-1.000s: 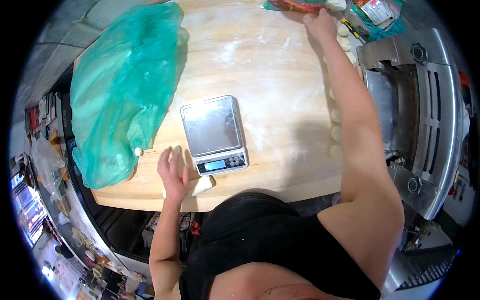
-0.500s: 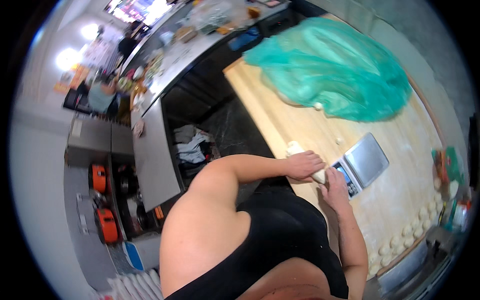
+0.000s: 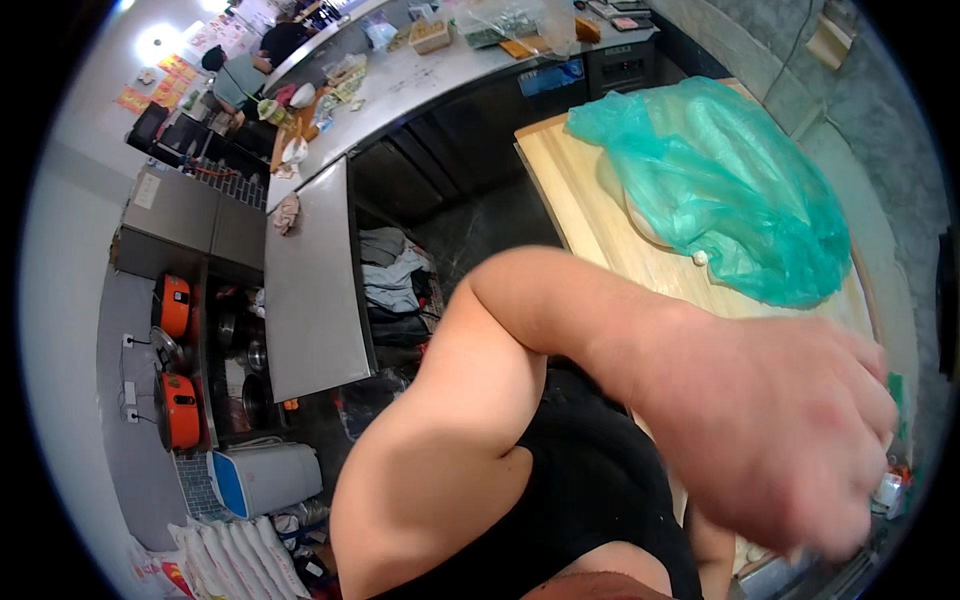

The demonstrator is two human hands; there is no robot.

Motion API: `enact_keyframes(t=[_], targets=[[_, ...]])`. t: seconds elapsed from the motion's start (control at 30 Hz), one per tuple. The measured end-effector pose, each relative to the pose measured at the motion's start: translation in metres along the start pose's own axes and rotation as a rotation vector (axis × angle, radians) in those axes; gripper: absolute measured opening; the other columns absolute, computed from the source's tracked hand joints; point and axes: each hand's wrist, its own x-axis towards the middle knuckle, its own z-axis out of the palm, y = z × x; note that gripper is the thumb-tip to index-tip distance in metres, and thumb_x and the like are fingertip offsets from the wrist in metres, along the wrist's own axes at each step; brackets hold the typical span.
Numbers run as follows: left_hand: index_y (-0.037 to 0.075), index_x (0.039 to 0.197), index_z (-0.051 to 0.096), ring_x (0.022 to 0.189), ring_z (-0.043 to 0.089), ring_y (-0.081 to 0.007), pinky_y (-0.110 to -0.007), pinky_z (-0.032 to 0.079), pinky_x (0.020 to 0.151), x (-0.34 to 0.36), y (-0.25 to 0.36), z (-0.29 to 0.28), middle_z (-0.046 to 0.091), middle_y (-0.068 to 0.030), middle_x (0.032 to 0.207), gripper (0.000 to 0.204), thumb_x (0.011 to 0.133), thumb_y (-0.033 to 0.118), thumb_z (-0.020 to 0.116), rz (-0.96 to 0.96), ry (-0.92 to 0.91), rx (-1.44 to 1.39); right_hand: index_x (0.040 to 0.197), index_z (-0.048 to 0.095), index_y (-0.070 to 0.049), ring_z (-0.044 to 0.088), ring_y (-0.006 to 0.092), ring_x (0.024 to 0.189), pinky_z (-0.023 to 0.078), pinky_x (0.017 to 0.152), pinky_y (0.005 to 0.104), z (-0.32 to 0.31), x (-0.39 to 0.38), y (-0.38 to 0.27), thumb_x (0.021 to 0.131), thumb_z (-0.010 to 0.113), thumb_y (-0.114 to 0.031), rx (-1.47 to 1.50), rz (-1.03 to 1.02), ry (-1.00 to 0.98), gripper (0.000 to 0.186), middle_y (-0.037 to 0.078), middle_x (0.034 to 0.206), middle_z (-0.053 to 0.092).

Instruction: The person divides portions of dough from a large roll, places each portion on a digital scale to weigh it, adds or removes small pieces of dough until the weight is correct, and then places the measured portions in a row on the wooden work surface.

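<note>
- Here's the left hand (image 3: 790, 430), huge and blurred at the right, back toward us, knuckles bent! The palm is hidden, so we cannot tell whether it is open, closed or gripping anything.
- The right hand is out of our sight; we catch only part of the right forearm (image 3: 714, 552) low at the near edge. Its state? We can't tell.
- First danger: that left hand looks very near the camera. Any lift or sideways jerk could knock it, and our view would go with it.
- Then the blind spot! The hand covers much of the near right worktop (image 3: 548, 162), so a bump down there could happen unseen.
- Look low on the right: a few pale pieces (image 3: 754, 552) peek out, mostly hidden. If an elbow or wrist drops carelessly, we judge they could be dented or pushed together.
- Now far right, where the green plastic sheet (image 3: 735, 190) lies crumpled on the worktop over a pale rounded form (image 3: 643, 222). It looks thin; a snagged finger could drag it askew or tear it.
- And watch the small white lump (image 3: 700, 258) at the sheet's near edge! It seems loose to us, so a tug on the plastic or a brush of the left forearm (image 3: 590, 310) could roll it away.
</note>
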Motion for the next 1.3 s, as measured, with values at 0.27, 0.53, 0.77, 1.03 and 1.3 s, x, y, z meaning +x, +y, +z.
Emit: enact_keyframes(t=[0.27, 0.53, 0.77, 1.03, 1.3], targets=[[0.009, 0.084, 0.058, 0.079, 0.059, -0.0308, -0.041, 0.044, 0.070, 0.004, -0.045, -0.025, 0.060, -0.0092, 0.079, 0.044, 0.061, 0.042, 0.077, -0.027, -0.224, -0.134, 0.120, 0.058, 0.000, 0.056, 0.0343, 0.109, 0.043, 0.095, 0.0413, 0.002, -0.010, -0.010, 0.071, 0.074, -0.014, 0.197, 0.394, -0.015, 0.054, 0.021, 0.115, 0.060], [0.004, 0.091, 0.059, 0.089, 0.061, -0.0330, -0.042, 0.047, 0.077, -0.098, -0.128, 0.005, 0.063, -0.0150, 0.086, 0.063, 0.056, 0.053, 0.078, -0.459, -0.738, -0.252, 0.114, 0.062, 0.001, 0.062, 0.0247, 0.085, 0.049, 0.075, 0.0337, -0.017, 0.021, -0.026, 0.069, 0.074, -0.010, 0.262, 0.537, 0.014, 0.048, 0.016, 0.101, 0.064], [0.005, 0.118, 0.055, 0.102, 0.062, -0.0339, -0.041, 0.048, 0.087, -0.270, -0.114, 0.082, 0.064, -0.0170, 0.111, 0.065, 0.064, 0.028, 0.083, -0.977, -0.436, -0.573, 0.096, 0.069, -0.002, 0.064, 0.0288, 0.075, 0.050, 0.069, 0.0358, -0.135, 0.086, -0.071, 0.072, 0.074, -0.019, 0.366, 0.433, 0.157, 0.030, 0.015, 0.082, 0.066], [0.005, 0.108, 0.061, 0.090, 0.061, -0.0143, -0.031, 0.051, 0.078, -0.197, -0.082, 0.135, 0.066, -0.0062, 0.094, 0.041, 0.070, 0.013, 0.075, -1.387, -0.462, -0.875, 0.122, 0.054, 0.000, 0.057, 0.0218, 0.110, 0.045, 0.094, 0.0326, -0.132, 0.037, -0.039, 0.073, 0.076, -0.010, 0.460, 0.174, 0.477, 0.055, 0.012, 0.118, 0.059], [0.005, 0.112, 0.059, 0.089, 0.060, -0.0121, -0.029, 0.050, 0.077, -0.185, -0.055, 0.177, 0.064, -0.0039, 0.101, 0.045, 0.072, 0.016, 0.077, -1.211, -0.290, -1.087, 0.127, 0.056, -0.005, 0.046, 0.0217, 0.126, 0.035, 0.106, 0.0346, -0.151, -0.028, -0.013, 0.065, 0.083, -0.020, 1.047, 0.304, 0.252, 0.069, 0.011, 0.135, 0.050]])
